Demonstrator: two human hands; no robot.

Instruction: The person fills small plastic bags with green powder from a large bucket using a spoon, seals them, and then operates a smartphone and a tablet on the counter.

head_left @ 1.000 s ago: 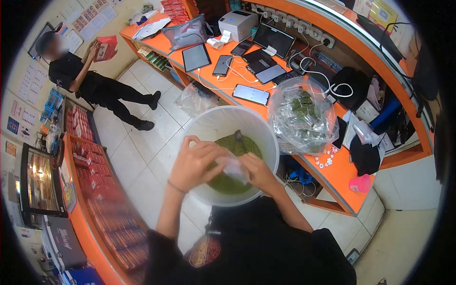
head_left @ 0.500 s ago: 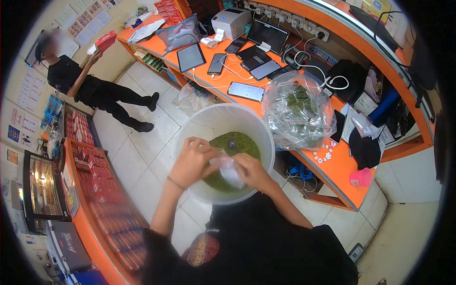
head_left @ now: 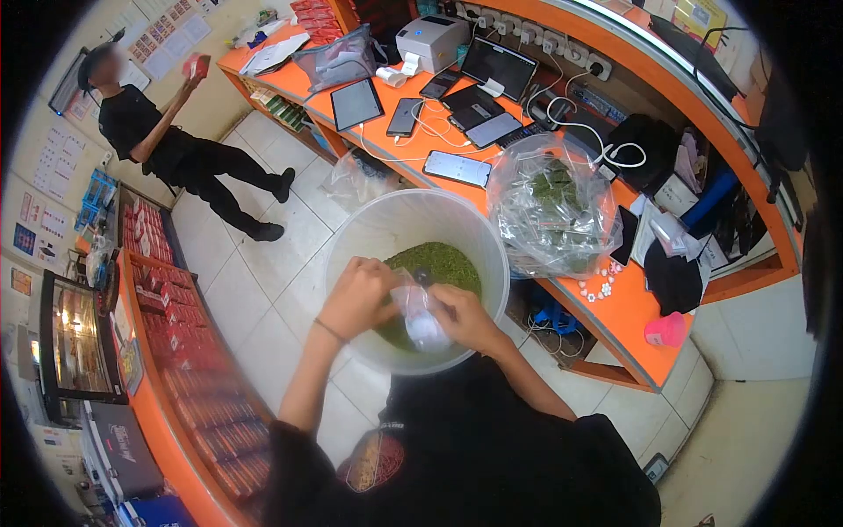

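Note:
My left hand (head_left: pixel 358 297) pinches the upper left edge of a small clear plastic bag (head_left: pixel 425 328), fingers closed on the film. My right hand (head_left: pixel 474 321) is closed at the bag's right side, with fingertips right at its edge. A small dark rounded object (head_left: pixel 423 277) shows just beyond the bag's mouth, close to the right fingertips. Both hands are over a large translucent tub (head_left: pixel 344 230). Green flaky material (head_left: pixel 452 263) covers its bottom, partly hidden by the hands and the bag.
Right of the tub, a big clear bag (head_left: pixel 555 206) of green packets sits on the orange counter (head_left: pixel 628 338). Phones, a tablet (head_left: pixel 356 104) and a label printer (head_left: pixel 432 42) stand farther back. A person in black (head_left: pixel 145 132) stands at left, holding a red packet (head_left: pixel 196 65).
The small bag's mouth is spread wider and its film is clearer to see. The dark rounded object is nearer my right fingertips. The other person has lifted the red packet slightly.

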